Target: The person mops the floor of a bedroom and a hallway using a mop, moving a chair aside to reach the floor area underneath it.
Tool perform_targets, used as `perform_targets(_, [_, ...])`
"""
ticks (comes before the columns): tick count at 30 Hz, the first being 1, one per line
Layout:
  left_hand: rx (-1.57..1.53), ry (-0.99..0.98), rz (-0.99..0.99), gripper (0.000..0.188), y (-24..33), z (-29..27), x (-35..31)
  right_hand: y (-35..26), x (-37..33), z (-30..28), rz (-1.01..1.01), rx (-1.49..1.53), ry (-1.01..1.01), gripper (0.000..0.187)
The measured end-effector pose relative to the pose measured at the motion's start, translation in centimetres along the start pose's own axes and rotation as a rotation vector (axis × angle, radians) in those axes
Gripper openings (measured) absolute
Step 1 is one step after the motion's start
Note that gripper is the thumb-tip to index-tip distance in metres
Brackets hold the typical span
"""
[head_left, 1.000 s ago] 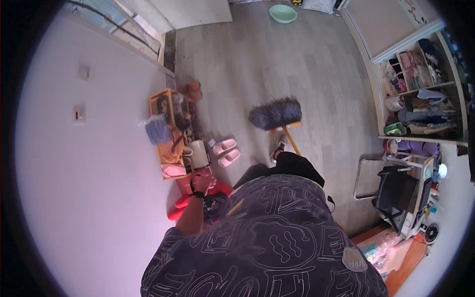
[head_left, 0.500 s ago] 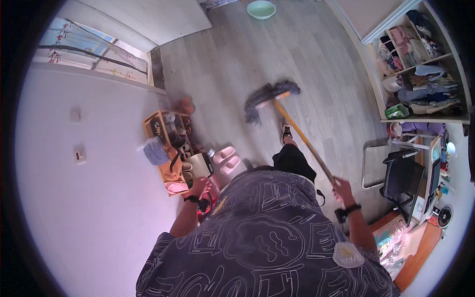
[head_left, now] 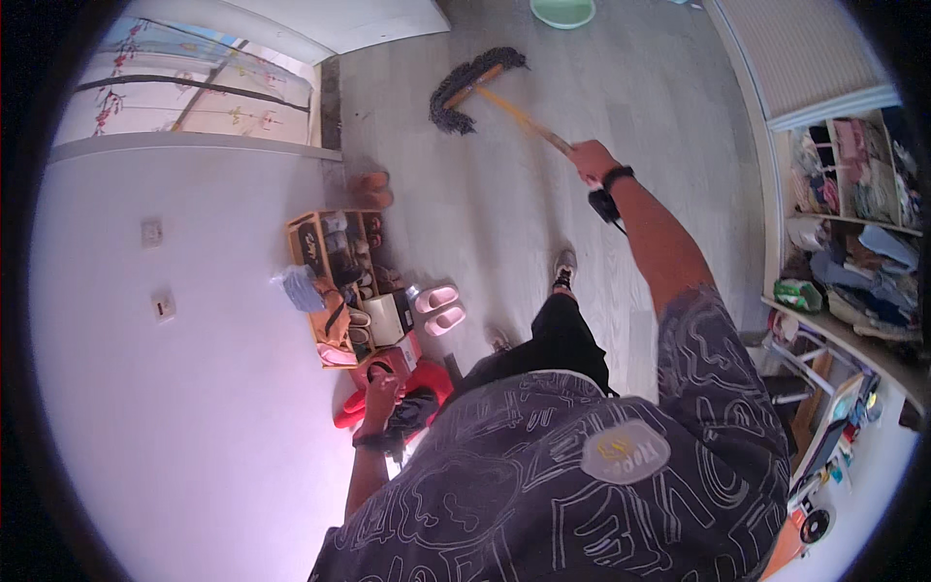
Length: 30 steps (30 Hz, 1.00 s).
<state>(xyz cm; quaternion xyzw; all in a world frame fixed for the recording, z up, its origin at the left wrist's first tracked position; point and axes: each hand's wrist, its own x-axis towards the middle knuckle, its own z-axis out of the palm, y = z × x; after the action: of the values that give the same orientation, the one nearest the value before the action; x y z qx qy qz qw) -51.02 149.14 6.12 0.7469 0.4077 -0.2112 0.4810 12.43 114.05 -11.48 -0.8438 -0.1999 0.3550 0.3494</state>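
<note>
Right grip: the right hand is closed firmly round the handle of a mop, to the right of the shoe rack and ahead of its far end.
Mop: it is laid with its dark, fringed head on the floor, well ahead and to the right of the shoe rack; the handle is slanted back to the fist.
Right wrist: a black band is worn, and a small black object is hung beside it.
Left grip: the left hand is held partly curled just beside the near end of the shoe rack; whether anything is gripped cannot be told.
Red items: a red object is seen next to the left hand, at the near end of the shoe rack.
Slippers: a pink pair is set on the floor just to the right of the shoe rack.
Brown shoes: they are placed just ahead of the shoe rack.
Basin: a pale green basin is seen far ahead and to the right of the shoe rack.
Shelving: clothes are piled on the shelves, well to the right of the shoe rack.
</note>
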Motion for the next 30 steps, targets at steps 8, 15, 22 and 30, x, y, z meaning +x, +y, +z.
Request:
perform_targets(8, [-0.172, 0.157, -0.245, 0.022, 0.5, 1.7, -5.1, -5.8, 1.9, 6.6, -0.030, -0.160, 0.139, 0.025])
perform_targets(15, [-0.295, -0.086, -0.125, 0.017, -6.3, 0.7, 0.7, 4.7, -23.5, 6.9, 0.150, 0.112, 0.194, 0.042])
perform_targets(22, [0.127, -0.228, 0.261, 0.022, -9.7, -1.0, 13.8, 2.9, -56.2, 19.0, 0.704, 0.449, 0.188, 0.044])
perform_targets(30, [0.079, -0.566, 0.070, 0.021, -8.1, 0.2, 23.1, -9.3, -81.3, 47.6, 1.103, 0.840, 0.466, 0.037])
